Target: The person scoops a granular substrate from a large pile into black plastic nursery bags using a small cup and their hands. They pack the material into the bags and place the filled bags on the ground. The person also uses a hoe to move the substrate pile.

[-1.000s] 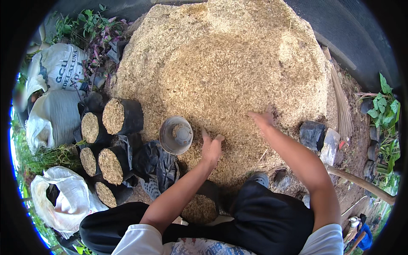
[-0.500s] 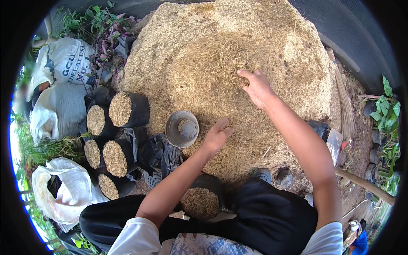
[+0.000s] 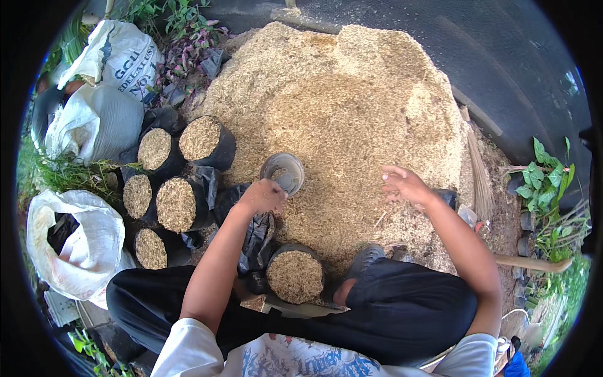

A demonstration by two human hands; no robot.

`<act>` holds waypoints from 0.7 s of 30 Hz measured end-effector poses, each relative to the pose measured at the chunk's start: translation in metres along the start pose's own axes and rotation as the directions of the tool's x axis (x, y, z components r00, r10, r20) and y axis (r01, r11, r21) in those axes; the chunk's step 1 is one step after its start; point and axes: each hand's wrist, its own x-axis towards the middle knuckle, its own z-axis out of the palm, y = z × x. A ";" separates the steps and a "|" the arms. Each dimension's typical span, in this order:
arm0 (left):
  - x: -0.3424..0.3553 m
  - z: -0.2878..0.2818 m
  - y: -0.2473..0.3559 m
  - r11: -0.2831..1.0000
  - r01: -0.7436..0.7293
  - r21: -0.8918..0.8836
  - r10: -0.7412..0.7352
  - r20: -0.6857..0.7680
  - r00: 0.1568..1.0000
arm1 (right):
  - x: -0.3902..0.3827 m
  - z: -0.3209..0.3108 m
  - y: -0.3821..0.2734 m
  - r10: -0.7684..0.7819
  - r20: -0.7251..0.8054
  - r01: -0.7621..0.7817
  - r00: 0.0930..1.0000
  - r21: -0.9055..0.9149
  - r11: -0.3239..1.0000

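My left hand (image 3: 262,196) is at the near-left rim of a grey plastic pot (image 3: 290,164), partly overlapping it in view. Its fingers are loosely bent, with nothing visible in them; whether they touch the rim I cannot make out. The pot sits on the edge of a broad heap of tan husks (image 3: 358,119) and has some loose bits inside. Over the heap's near right side my right hand (image 3: 405,186) is open, fingers curved and apart, holding nothing visible. Between my legs stands a black grow bag (image 3: 295,276) full of husk mix.
Several filled black grow bags (image 3: 176,204) stand to the left, beside crumpled black plastic (image 3: 256,242). Farther left are white sacks (image 3: 78,242). At the right lie a bundle of thin sticks (image 3: 478,176) and a wooden handle (image 3: 534,262). Dark sheeting (image 3: 490,69) borders the heap.
My right hand has drawn back from the heap's middle toward me. The left hand has shifted left to the pot. The whole view has also shifted.
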 end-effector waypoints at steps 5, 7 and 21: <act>0.003 0.040 0.025 0.904 -0.359 -0.233 0.321 -0.186 0.929 | -0.101 -0.076 0.002 -0.461 -0.574 0.145 0.677 -0.511 0.848; -0.005 0.060 0.040 0.879 -0.403 -0.253 0.372 -0.164 0.914 | -0.157 -0.104 0.015 -0.722 -0.634 -0.112 0.278 -0.768 0.631; -0.038 0.198 0.236 0.709 -0.546 -0.447 0.656 0.133 0.743 | -0.285 -0.130 0.245 0.026 -0.984 0.308 -0.179 -0.031 0.951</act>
